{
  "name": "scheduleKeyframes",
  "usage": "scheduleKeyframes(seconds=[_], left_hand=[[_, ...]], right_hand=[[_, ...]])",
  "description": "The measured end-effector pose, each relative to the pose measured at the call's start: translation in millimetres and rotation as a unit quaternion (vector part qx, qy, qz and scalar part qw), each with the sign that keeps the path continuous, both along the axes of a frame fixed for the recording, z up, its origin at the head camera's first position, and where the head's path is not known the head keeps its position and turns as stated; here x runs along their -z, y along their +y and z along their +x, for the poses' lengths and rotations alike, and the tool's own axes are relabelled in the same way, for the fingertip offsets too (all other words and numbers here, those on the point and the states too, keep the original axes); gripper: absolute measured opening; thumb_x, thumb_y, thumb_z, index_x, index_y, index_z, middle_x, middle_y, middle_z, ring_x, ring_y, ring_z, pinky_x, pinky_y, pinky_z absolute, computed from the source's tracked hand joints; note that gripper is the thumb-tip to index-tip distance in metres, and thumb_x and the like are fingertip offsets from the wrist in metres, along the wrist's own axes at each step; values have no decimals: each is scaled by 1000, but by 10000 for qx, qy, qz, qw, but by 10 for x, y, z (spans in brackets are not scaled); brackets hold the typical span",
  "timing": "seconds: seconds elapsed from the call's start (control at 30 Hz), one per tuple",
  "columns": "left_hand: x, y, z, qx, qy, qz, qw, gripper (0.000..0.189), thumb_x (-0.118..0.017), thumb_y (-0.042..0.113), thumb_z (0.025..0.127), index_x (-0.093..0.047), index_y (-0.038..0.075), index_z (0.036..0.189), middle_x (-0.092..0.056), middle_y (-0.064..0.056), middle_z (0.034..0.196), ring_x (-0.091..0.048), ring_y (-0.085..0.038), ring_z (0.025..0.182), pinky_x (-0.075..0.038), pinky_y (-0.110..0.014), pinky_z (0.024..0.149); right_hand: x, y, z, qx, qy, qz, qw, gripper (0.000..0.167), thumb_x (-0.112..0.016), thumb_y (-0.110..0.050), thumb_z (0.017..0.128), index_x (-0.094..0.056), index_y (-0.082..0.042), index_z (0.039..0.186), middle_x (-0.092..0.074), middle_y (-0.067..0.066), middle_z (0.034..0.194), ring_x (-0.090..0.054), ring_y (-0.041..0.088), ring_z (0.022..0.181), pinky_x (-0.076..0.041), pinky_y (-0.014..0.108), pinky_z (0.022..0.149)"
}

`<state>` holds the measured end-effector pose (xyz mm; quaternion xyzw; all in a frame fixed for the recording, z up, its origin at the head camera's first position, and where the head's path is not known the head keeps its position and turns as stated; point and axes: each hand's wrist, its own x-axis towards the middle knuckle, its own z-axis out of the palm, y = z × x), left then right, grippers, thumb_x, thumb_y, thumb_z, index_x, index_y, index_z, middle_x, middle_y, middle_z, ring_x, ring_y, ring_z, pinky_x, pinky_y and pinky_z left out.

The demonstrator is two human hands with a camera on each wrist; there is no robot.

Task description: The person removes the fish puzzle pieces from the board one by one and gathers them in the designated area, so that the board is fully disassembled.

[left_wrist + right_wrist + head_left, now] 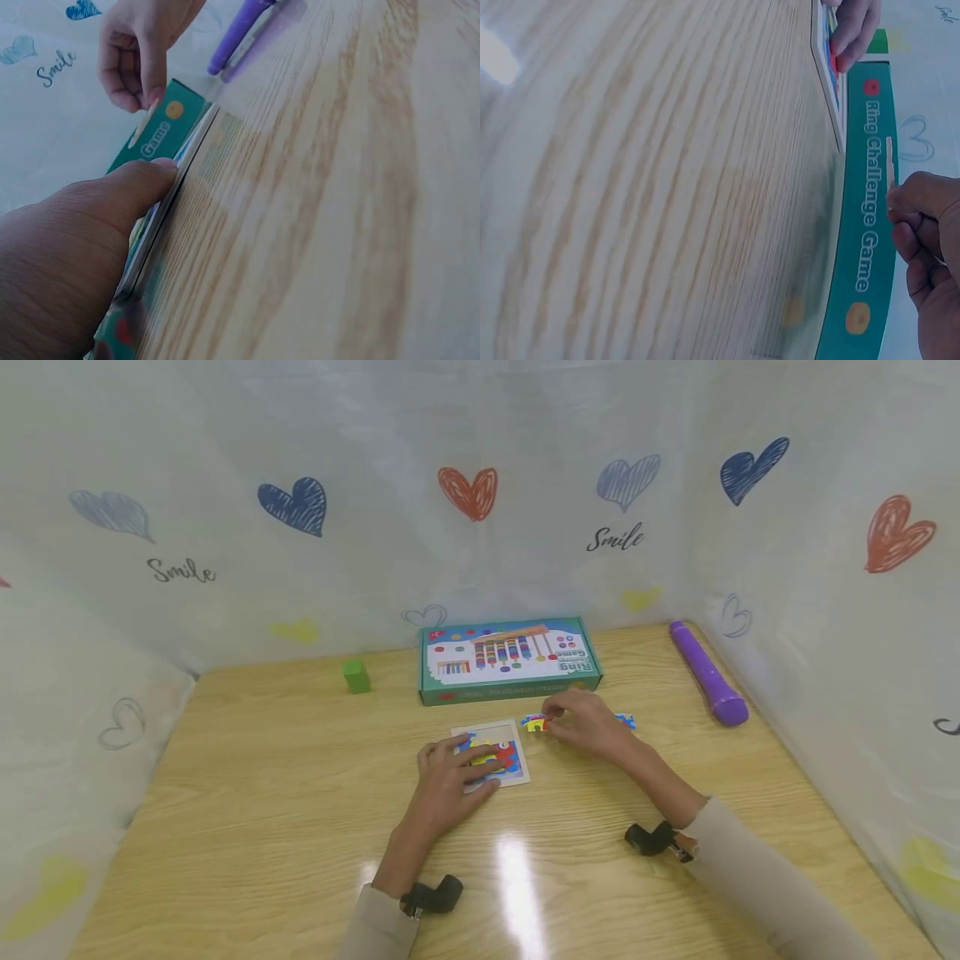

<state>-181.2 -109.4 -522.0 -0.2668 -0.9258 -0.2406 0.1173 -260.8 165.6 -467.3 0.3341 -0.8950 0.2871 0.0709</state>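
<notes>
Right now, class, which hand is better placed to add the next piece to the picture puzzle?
Probably the right hand: it already pinches a jigsaw piece beside the puzzle tray, while the left hand rests on that tray.

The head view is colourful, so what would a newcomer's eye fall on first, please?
Probably the green box, lying at the back of the table, then the purple microphone at the right. In front of the box, the left hand rests on a framed puzzle while the right hand pinches a piece.

You had white heart-print sheeting (540,427) on three sides of your wood-grain table (270,793); glare (517,885) streaked its near side.
</notes>
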Motion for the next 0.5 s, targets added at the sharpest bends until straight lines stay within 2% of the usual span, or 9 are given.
scheduleKeyframes(seconds=[0.27, 0.5], left_hand=[[10, -6, 2, 99, 143, 208, 9996, 26, -69, 39, 94, -76, 31, 118, -63, 11, 134, -43, -32, 134, -25, -61, 101], [14, -3, -2, 104, 159, 214, 9996, 26, -69, 39, 94, -76, 31, 118, -62, 12, 134, -43, -32, 134, -25, -62, 101]], right_hand=[[5, 148, 25, 265, -41, -15, 9996, 16, -77, 1, 82, -73, -5, 97, -71, 2, 91, -63, 19, 87, -55, 35, 78], [23, 262, 33, 395, -34, 105, 9992, 16, -77, 0, 82, -73, -6, 96, -70, 2, 91, -63, 19, 87, -53, 37, 79]])
